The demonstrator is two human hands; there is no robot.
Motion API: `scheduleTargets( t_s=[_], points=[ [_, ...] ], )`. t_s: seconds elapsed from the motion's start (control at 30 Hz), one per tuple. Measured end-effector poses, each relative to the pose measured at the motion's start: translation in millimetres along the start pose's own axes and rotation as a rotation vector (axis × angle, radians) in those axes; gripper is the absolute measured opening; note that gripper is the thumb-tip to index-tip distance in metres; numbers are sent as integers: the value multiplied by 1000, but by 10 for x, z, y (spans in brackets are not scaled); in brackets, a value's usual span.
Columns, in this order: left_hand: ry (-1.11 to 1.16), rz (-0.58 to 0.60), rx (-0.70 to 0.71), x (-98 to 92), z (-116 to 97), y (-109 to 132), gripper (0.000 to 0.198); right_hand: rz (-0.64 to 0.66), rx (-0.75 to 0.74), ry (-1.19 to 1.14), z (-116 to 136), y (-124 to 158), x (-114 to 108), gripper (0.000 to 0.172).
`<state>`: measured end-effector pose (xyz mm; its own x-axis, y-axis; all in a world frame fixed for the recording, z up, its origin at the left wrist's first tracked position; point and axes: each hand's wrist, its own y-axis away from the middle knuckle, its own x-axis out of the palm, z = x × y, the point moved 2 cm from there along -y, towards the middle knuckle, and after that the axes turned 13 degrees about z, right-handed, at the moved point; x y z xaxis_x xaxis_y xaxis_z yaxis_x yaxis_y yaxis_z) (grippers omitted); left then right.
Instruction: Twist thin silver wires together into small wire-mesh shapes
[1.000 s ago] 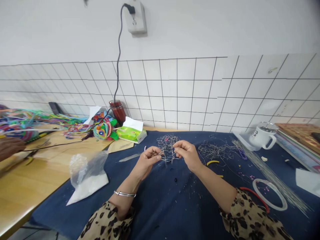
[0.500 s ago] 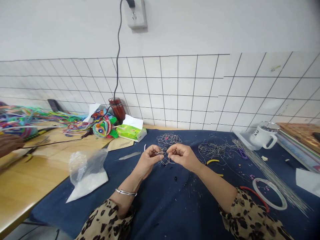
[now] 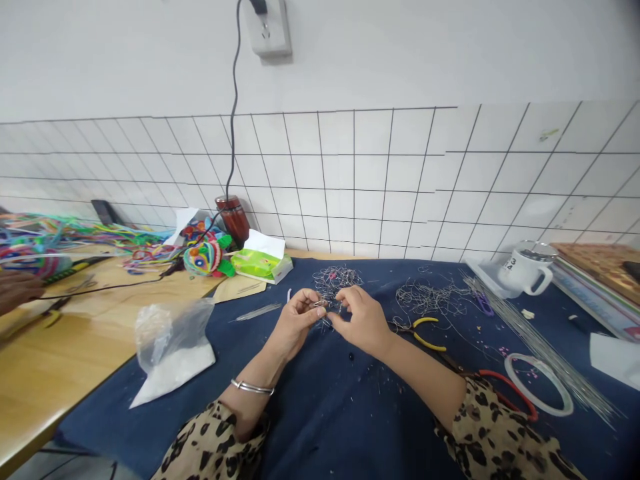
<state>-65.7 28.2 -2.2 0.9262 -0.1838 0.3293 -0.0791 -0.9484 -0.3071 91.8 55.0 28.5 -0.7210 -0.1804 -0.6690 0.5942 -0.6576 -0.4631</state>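
Note:
Over the dark blue cloth, my left hand pinches a small piece of thin bent wire between thumb and fingers. My right hand is close beside it, thumb and index finger curved round the other side of the wire; whether they grip it is too small to tell. Just behind both hands lies a tangled pile of wire pieces with a pink bit in it. A dark bead rests on the cloth in front of my hands.
Yellow-handled pliers, a red-handled tool, a clear ring coil, long straight wires and a mug are right. A bag of white powder and tissue pack are left. Another person's hand is far left.
My right hand has turned a little, its thumb now lower and nearer my left fingertips. My right forearm has shifted, showing more of the yellow-handled pliers and the red-handled tool.

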Motion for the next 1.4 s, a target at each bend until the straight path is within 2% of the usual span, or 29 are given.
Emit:
scheduleTargets(
  t_s=[0.1, 0.2, 0.3, 0.37, 0.47, 0.67, 0.8, 0.93, 1.17, 1.4],
  points=[
    [24, 11, -6, 14, 12, 1, 21, 6, 53, -105, -44, 11, 26, 19],
    [55, 7, 0, -12, 22, -14, 19, 17, 115, -406, -127, 2, 49, 19],
    [90, 0, 4, -56, 30, -29, 17, 80, 177, -733, -208, -24, 123, 23],
    [114, 1, 3, -77, 36, -34, 17, 95, 204, -819, -247, -38, 177, 25],
    [144, 3, 2, -86, 46, -35, 16, 43, 185, -759, -279, -41, 225, 23],
    [178, -2, 2, -73, 37, -38, 12, -70, 85, -420, -240, 20, 186, 25],
    [189, -4, -6, -68, 17, -37, 9, -114, -96, -161, -140, 71, 119, 34],
    [188, -2, -30, -62, 11, -28, 8, -67, -252, 11, -83, 102, 129, 40],
    [154, -3, -71, -47, 17, -9, 10, -37, -267, 91, -120, 107, 182, 25],
    [120, 19, -98, -25, 33, -3, 14, -35, -217, 26, -178, 81, 184, 10]
  ],
)
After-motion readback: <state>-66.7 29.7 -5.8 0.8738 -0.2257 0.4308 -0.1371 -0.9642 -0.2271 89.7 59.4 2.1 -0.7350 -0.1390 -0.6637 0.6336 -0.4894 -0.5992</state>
